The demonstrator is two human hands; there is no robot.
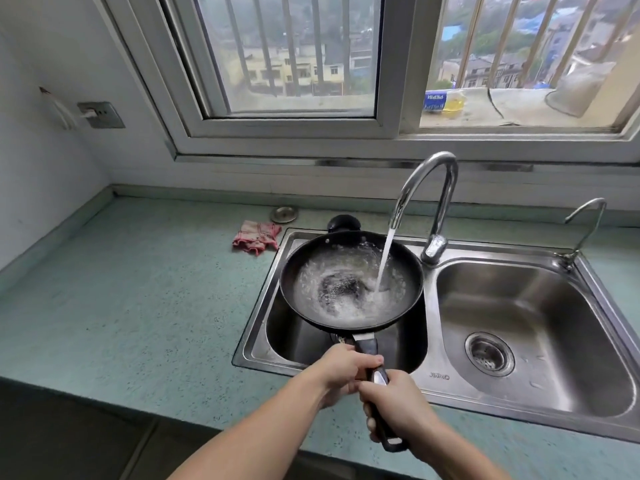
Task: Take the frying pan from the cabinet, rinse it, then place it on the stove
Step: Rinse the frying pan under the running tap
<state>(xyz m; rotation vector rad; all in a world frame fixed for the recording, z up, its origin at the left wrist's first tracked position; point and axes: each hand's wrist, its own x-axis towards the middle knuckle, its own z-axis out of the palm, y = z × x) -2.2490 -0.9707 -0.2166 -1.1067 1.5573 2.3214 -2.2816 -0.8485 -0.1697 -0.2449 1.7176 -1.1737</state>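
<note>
A black frying pan [304,265] hangs level over the left basin of a steel double sink [433,372]. Water runs from the tall chrome tap [427,202] into the pan's right half and foams across its bottom. My left hand [341,370] grips the black handle close to the pan. My right hand [398,407] grips the same handle further back, near its looped end. The stove and the cabinet are out of view.
The right basin [540,327] holds only its drain strainer. A small second tap [585,223] stands at the sink's far right. A pink cloth [256,237] and a round metal lid [284,214] lie on the green counter behind the sink's left corner.
</note>
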